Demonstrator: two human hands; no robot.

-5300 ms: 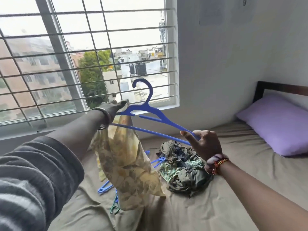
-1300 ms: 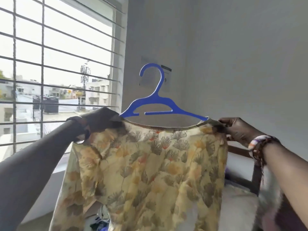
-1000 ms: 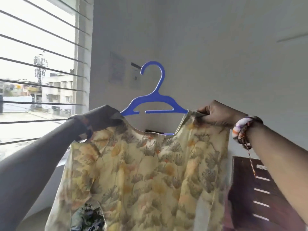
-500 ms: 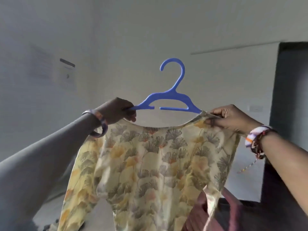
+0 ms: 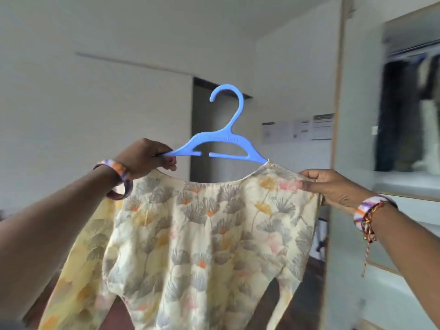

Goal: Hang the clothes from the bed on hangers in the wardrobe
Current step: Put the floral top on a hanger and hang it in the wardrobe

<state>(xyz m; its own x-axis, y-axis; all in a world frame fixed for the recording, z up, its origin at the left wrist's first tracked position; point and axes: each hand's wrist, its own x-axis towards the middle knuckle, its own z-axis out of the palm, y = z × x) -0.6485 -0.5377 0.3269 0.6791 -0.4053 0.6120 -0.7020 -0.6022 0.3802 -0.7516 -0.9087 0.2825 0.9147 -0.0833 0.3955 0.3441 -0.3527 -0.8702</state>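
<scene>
**Floral top on its hanger, wardrobe to my right**

The wardrobe [image 5: 409, 96] stands open at right, dark clothes on its rail. I have the floral top [image 5: 202, 234] held up ahead: thin, limp cloth, surely light, likely to slide off a smooth arm. My right hand [image 5: 333, 186] pinches its shoulder over the hanger's end; my left hand [image 5: 145, 157] grips the blue hanger [image 5: 226, 139] by its bare arm. I'd carry by the stiff hook. Raised lettering on the hanger and papers on the wall are unreadable.

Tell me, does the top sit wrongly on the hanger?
Yes. The floral yellow fabric top covers only the right arm of the blue plastic hanger; its left arm is bare, gripped by the left hand.
</scene>
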